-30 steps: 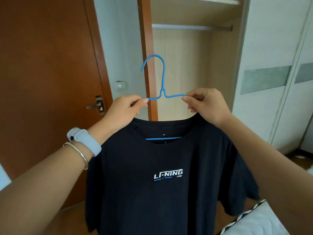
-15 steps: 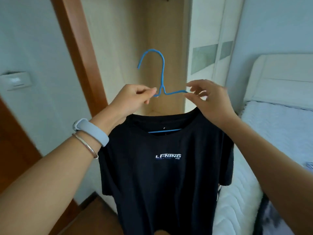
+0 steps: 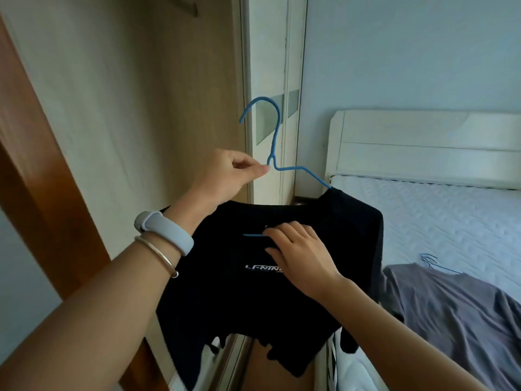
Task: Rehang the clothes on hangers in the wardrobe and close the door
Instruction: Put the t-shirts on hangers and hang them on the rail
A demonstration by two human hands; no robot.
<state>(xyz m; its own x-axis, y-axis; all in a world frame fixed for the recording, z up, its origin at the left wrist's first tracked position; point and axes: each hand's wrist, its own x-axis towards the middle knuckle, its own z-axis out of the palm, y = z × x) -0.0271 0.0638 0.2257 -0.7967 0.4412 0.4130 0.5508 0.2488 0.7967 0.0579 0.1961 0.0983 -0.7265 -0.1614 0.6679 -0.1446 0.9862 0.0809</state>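
A black T-shirt (image 3: 225, 303) with a white chest logo hangs on a blue wire hanger (image 3: 275, 138). My left hand (image 3: 228, 176) pinches the hanger at the base of its hook and holds it up in front of the open wardrobe (image 3: 141, 103). My right hand (image 3: 303, 255) lies on the shirt's front at the collar, its fingers on the fabric and the hanger's lower bar. The white wardrobe door (image 3: 267, 66) stands just behind the hook. The rail is out of view.
A bed (image 3: 437, 221) with a white quilted mattress and a white headboard (image 3: 423, 142) fills the right side. On it lies a grey garment (image 3: 456, 311) with another blue hanger (image 3: 435, 263). A brown wooden frame (image 3: 36, 170) runs down the left.
The view has swung right, from the door and wardrobe to the bed. My right hand let go of the hanger's shoulder and dropped onto the shirt's collar. The hanger now tilts down to the right.
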